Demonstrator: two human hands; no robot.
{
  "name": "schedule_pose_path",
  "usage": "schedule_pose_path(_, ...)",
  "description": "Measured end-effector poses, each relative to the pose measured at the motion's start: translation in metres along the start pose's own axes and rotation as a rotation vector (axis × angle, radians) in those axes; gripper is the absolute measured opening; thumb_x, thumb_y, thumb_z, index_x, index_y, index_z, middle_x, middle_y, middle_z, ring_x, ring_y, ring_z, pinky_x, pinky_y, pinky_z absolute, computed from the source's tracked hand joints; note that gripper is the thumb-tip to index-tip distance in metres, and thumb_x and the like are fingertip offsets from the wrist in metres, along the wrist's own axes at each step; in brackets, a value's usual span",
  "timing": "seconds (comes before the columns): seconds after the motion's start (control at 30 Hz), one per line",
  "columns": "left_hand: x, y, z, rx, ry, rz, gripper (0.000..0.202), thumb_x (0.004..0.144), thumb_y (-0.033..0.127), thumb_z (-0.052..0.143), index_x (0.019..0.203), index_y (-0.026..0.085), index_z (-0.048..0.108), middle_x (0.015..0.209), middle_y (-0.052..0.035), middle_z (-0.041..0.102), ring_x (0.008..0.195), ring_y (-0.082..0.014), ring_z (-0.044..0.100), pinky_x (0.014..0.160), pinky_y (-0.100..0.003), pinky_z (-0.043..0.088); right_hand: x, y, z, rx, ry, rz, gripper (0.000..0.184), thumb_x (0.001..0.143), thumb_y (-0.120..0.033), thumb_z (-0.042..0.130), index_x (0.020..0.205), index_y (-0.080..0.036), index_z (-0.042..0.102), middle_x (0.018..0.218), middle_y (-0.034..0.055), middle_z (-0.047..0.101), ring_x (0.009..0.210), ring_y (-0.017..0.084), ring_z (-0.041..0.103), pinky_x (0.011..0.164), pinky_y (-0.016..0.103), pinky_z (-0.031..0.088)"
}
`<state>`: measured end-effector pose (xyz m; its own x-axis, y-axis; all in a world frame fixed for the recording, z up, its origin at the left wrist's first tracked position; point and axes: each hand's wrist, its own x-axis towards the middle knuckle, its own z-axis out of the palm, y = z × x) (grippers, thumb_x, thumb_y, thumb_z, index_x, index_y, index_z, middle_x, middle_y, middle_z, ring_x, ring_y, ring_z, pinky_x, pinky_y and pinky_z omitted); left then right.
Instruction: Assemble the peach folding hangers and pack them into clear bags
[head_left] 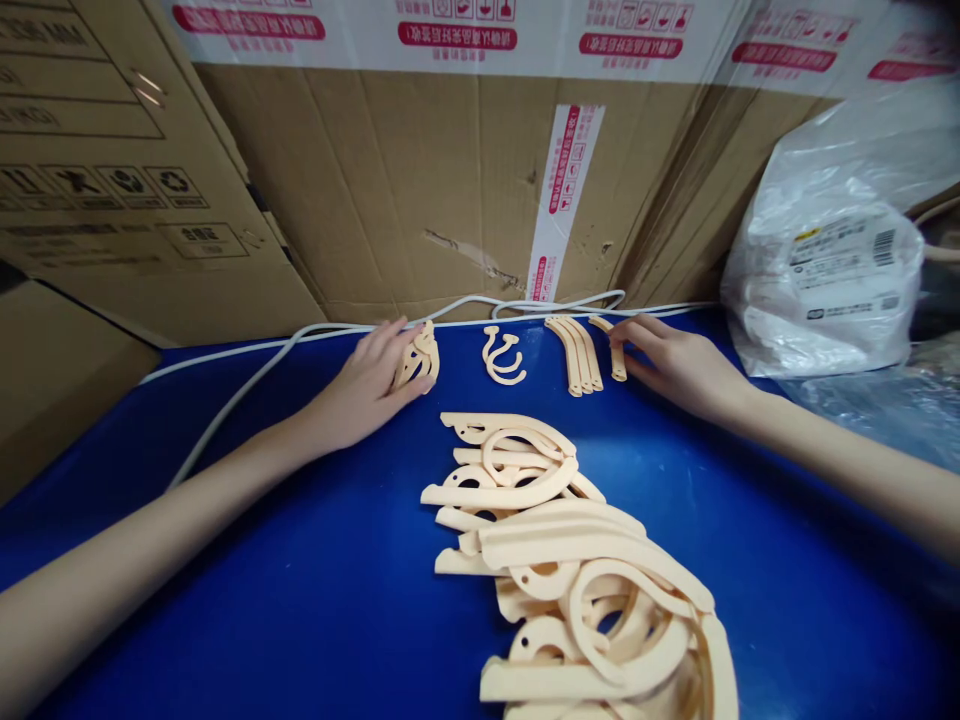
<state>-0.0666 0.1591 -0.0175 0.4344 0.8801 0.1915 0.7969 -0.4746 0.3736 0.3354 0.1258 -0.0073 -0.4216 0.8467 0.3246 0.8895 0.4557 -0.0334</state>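
My left hand [379, 375] is closed round a small stack of cream plastic hanger pieces [420, 362] at the back of the blue table, thumb in front and fingers behind. My right hand [671, 360] has its fingertips on a single curved cream hanger arm [618, 360], which lies beside a row of several matching hanger arms [577, 357]. Between the hands are two hanger hooks [504, 356], one partly over the other. A long overlapping pile of folded cream hangers [570, 540] runs from the middle toward the front edge of the view.
Cardboard boxes [420, 180] stand upright along the back and left of the blue table [247, 590]. White cable [292, 340] runs along the table's back edge. A clear plastic bag with a label [825, 260] sits at the back right.
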Motion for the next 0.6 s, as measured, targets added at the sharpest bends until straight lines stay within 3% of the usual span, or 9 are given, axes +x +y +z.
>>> schedule_pose_path(0.07,-0.002,0.003,0.004,0.015,-0.071,0.055,0.079,0.098,0.069,0.035,0.161,0.022,0.035,0.174,-0.0122,0.02,0.161,-0.0359,0.01,0.127,-0.06,0.015,0.002,0.003,0.002,0.073,-0.014,-0.037,0.02,0.097,-0.023,0.043,0.108,-0.023,0.061,0.125,0.0147,0.068,0.103,0.029,0.071,0.081,0.041,0.055)
schedule_pose_path(0.17,-0.001,0.001,0.006,0.041,-0.124,0.08,0.072,0.103,0.064,0.026,0.16,0.023,0.038,0.175,-0.0106,0.015,0.162,-0.0348,0.005,0.128,-0.06,0.012,0.006,0.006,0.004,0.155,-0.027,-0.081,0.023,0.098,-0.02,0.041,0.106,-0.022,0.062,0.127,0.0153,0.069,0.113,0.03,0.07,0.093,0.044,0.056)
schedule_pose_path(0.33,0.006,-0.001,0.009,0.068,-0.111,0.05,0.073,0.105,0.056,0.018,0.163,0.012,0.028,0.174,-0.0203,0.012,0.161,-0.0389,0.003,0.125,-0.067,0.013,0.01,0.005,0.004,0.202,-0.03,-0.121,0.023,0.096,-0.021,0.044,0.106,-0.023,0.064,0.124,0.014,0.07,0.114,0.029,0.07,0.095,0.044,0.057)
schedule_pose_path(0.43,0.011,0.012,0.005,0.078,-0.083,0.094,0.07,0.106,0.051,0.019,0.163,0.011,0.025,0.175,-0.0184,0.008,0.162,-0.0359,-0.001,0.128,-0.063,0.009,0.012,0.001,-0.001,0.197,-0.045,-0.116,0.024,0.096,-0.022,0.045,0.111,-0.023,0.064,0.122,0.0136,0.071,0.112,0.03,0.071,0.094,0.045,0.057)
schedule_pose_path(0.5,0.017,0.025,0.001,0.088,-0.092,0.188,0.064,0.107,0.048,0.026,0.163,0.017,0.029,0.175,-0.0114,0.011,0.162,-0.0302,0.0,0.13,-0.056,0.007,0.014,-0.006,-0.006,0.144,-0.044,-0.096,0.024,0.098,-0.024,0.044,0.112,-0.022,0.063,0.121,0.0143,0.071,0.11,0.03,0.071,0.091,0.044,0.057)
schedule_pose_path(0.6,0.031,0.043,0.0,0.128,-0.164,0.391,0.054,0.105,0.041,0.04,0.155,0.021,0.044,0.168,-0.0076,0.037,0.161,-0.0273,0.014,0.131,-0.052,0.009,0.018,-0.021,-0.015,0.071,-0.031,-0.124,0.024,0.1,-0.025,0.044,0.113,-0.02,0.064,0.121,0.0152,0.07,0.109,0.031,0.07,0.086,0.042,0.056)
